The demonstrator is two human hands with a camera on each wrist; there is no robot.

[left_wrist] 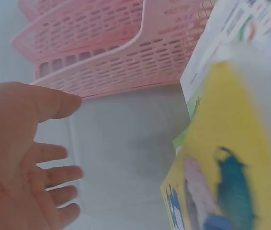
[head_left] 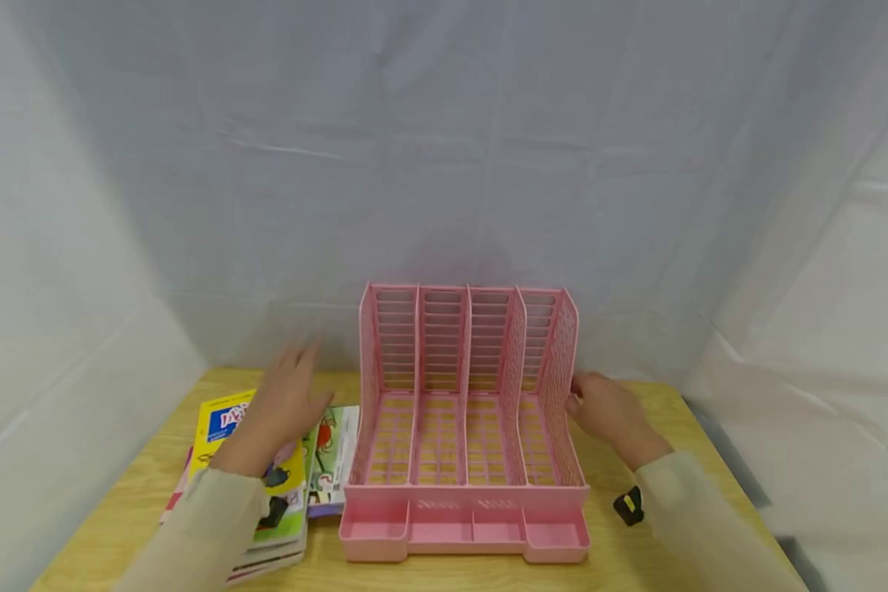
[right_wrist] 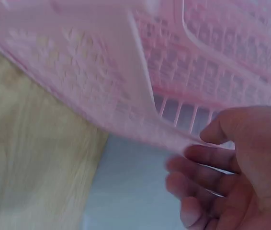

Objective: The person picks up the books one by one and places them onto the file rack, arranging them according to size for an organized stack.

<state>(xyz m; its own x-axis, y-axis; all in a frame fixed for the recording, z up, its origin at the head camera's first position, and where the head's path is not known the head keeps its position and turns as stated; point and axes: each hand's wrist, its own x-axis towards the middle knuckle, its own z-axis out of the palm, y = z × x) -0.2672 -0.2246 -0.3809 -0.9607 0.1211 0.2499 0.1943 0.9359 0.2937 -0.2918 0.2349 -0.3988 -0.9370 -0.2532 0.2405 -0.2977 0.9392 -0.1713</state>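
Note:
A pink desk file rack point(head_left: 464, 518) with several upright dividers and small front trays stands on the wooden table. My right hand point(head_left: 610, 415) is at its right side panel; in the right wrist view the thumb and index finger point(right_wrist: 207, 155) pinch the panel's edge, the other fingers loosely curled. To the rack's left, my left hand point(head_left: 284, 403) is raised above the books, fingers spread and holding nothing. Beneath it lies a stack of books with a yellow cover point(head_left: 210, 427) on top. A green and white book point(head_left: 333, 452) lies between that stack and the rack.
Pale sheeting point(head_left: 444, 164) hangs behind the table point(head_left: 118, 501) and along both sides. The rack stands close to the back sheet. Black bands are at both wrists, the right one point(head_left: 628, 506) beside the sleeve cuff.

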